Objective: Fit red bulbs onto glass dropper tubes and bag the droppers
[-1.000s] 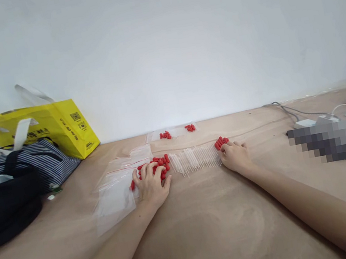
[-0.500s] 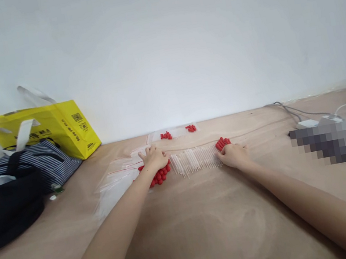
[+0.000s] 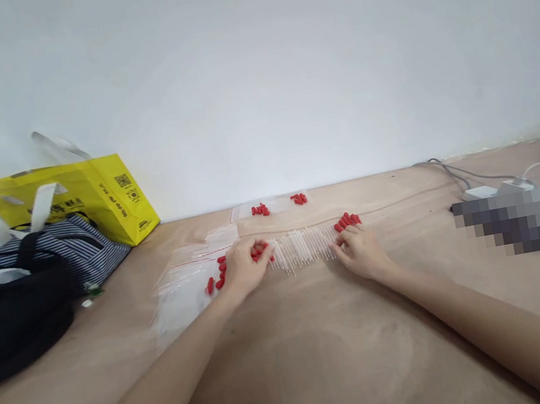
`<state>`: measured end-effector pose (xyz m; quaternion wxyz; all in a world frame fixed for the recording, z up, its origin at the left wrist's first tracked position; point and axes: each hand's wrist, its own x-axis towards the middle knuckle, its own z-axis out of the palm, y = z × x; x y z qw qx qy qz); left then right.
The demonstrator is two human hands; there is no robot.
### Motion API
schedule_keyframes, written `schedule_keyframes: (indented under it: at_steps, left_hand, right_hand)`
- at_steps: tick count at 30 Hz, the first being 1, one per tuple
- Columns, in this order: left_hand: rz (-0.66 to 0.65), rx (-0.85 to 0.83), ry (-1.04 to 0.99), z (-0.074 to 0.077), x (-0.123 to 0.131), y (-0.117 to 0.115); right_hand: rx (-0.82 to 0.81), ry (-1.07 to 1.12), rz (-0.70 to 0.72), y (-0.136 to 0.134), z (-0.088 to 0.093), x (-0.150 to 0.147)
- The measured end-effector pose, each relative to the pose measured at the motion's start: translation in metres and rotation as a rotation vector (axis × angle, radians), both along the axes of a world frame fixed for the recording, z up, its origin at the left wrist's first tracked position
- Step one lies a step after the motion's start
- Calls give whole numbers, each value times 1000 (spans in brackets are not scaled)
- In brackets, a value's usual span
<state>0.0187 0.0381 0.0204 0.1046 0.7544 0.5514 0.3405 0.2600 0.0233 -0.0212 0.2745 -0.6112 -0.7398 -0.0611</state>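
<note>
Thin pale sticks [image 3: 302, 249] lie side by side in a row on the wooden table [image 3: 297, 357]. At the row's left end, my left hand [image 3: 243, 271] has its fingers curled round small red rounded pieces [image 3: 260, 251], partly hiding them. More red pieces [image 3: 210, 285] lie left of that hand on clear plastic bags [image 3: 181, 305]. My right hand [image 3: 363, 254] rests at the right end of the row, thumb and fingers bent towards each other; whatever is between them is hidden. Just beyond its fingers is a cluster of red pieces [image 3: 346, 220].
By the wall lies a clear bag [image 3: 278, 205] with two red clusters. A yellow bag [image 3: 109, 195], a striped bag [image 3: 84, 245] and a black bag [image 3: 14, 323] stand left. On the right are cables [image 3: 453, 173], a white adapter [image 3: 480, 193] and a blurred-out object [image 3: 511, 223].
My left hand has come down and curled its fingers at the row's left end, uncovering red pieces to its left. My right hand has shifted slightly left, towards the sticks.
</note>
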Motion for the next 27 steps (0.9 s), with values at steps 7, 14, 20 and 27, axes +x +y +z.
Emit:
schedule_keyframes:
  at_steps: [7, 14, 20, 27]
  left_hand:
    - [-213, -68, 48, -33, -11, -59]
    - [-252, 15, 162, -31, -14, -60]
    - [-290, 106, 223, -39, -8, -56]
    - [-266, 172, 294, -35, 0, -53]
  right_hand:
    - [-32, -63, 438, -31, -1, -7]
    - [-102, -31, 467, -28, -1, -5]
    - [-152, 37, 444, -29, 2, -17]
    - [-149, -40, 354, -28, -2, -31]
